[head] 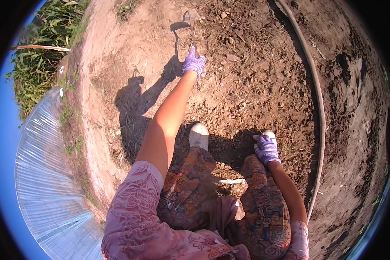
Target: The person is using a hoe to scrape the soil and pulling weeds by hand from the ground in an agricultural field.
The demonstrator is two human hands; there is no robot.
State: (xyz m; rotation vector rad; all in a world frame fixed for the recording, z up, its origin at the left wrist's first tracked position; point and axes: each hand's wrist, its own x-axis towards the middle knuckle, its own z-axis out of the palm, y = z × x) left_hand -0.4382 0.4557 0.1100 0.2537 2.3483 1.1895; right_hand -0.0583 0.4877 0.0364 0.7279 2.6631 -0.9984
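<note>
My left hand (pixel 195 63), in a purple-and-white striped glove, reaches forward with its fingers wrapped around a small hand hoe (pixel 192 29). The hoe's thin neck runs away from me to a flat metal blade (pixel 191 15) at the ground, while its grip is hidden inside my hand. My right hand (pixel 266 149) wears a matching glove and hangs low beside my right shoe (pixel 269 134). Its fingers are curled, and a thin stalk shows by the fingertips; whether it is held is unclear. Loose clods and dry roots cover the soil (pixel 247 81) ahead.
A long pale jointed pole (pixel 318 97) lies along the ground on my right. My left shoe (pixel 199 136) stands on the soil, with a whitish stick (pixel 233 181) between my legs. Leftward are a plastic-covered tunnel (pixel 48 169) and tall leafy plants (pixel 42 58).
</note>
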